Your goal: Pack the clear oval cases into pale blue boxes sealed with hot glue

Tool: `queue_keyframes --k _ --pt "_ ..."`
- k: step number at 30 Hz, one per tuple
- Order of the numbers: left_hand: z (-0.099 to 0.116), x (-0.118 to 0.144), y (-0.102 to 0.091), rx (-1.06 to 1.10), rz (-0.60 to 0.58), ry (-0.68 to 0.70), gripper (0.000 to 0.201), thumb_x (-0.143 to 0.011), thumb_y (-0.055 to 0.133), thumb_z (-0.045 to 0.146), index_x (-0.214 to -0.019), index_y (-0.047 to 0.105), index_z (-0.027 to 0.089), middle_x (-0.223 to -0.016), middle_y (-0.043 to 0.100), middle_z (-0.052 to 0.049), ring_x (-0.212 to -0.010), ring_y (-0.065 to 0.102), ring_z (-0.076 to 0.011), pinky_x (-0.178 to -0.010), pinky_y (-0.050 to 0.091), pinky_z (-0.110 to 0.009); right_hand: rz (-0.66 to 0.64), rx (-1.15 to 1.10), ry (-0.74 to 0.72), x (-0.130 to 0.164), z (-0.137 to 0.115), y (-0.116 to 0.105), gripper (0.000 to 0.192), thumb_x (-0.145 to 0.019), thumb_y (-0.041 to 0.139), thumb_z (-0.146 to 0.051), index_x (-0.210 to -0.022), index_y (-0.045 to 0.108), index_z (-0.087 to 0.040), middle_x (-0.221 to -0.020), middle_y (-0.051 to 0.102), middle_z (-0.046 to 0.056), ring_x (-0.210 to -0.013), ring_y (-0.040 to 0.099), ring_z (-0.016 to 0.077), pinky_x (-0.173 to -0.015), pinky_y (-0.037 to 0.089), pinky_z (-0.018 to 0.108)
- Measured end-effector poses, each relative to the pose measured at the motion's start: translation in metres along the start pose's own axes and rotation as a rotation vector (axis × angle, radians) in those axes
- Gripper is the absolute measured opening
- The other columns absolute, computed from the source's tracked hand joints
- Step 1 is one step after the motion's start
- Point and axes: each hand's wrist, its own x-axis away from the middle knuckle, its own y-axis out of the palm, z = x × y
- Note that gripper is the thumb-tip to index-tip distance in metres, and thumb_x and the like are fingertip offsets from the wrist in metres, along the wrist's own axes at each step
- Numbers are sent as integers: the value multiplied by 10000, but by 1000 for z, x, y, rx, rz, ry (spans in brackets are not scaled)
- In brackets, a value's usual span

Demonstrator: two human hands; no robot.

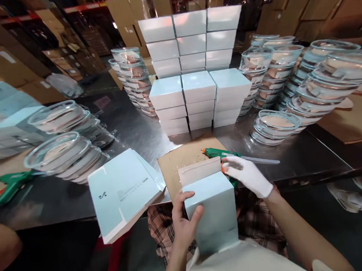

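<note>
While gripping a pale blue box (211, 209) against the lap at the counter (143, 130) edge, left hand (183, 222) closed on its side, flap open. Gloved right hand (248, 176) closed around the green glue gun (222, 153). Finished: stacked boxes (198, 97) behind; left: flat cartons (123, 191), piled glass bowls (289, 82).
</note>
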Motion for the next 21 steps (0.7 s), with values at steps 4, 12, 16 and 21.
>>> queue_keyframes --k 4,12,16,21 --pt "-3 1 10 62 -6 -37 371 -831 790 568 -1002 696 252 -1354 651 -141 -1390 559 -360 -1066 496 -468 -324 -188 103 -9 -8 24 578 -660 876 -522 -1083 785 -139 -1042 803 99 -1016 740 291 -945 565 413" --pt "-4 -13 13 332 61 -66 566 -873 768 517 -1297 456 309 -1161 693 -77 -1166 708 -260 -1007 553 -436 -709 63 -401 -4 -7 -9 850 -703 727 -851 -1236 694 -190 -1416 640 175 -1329 597 304 -1118 458 471" --pt "2 -19 7 247 -28 -18 279 -878 764 487 -944 663 235 -1132 672 -85 -1169 688 -277 -999 536 -425 -770 297 -569 -5 -19 -6 509 -888 750 -489 -1303 697 -199 -1323 634 136 -1239 626 239 -1107 471 426" --pt "9 -17 6 202 -69 -74 327 -867 751 548 -876 687 227 -1166 706 -115 -1158 689 -312 -983 534 -470 -834 304 -643 -14 -22 2 362 -930 705 -404 -1248 758 -237 -1286 639 114 -1209 636 227 -1083 493 412"
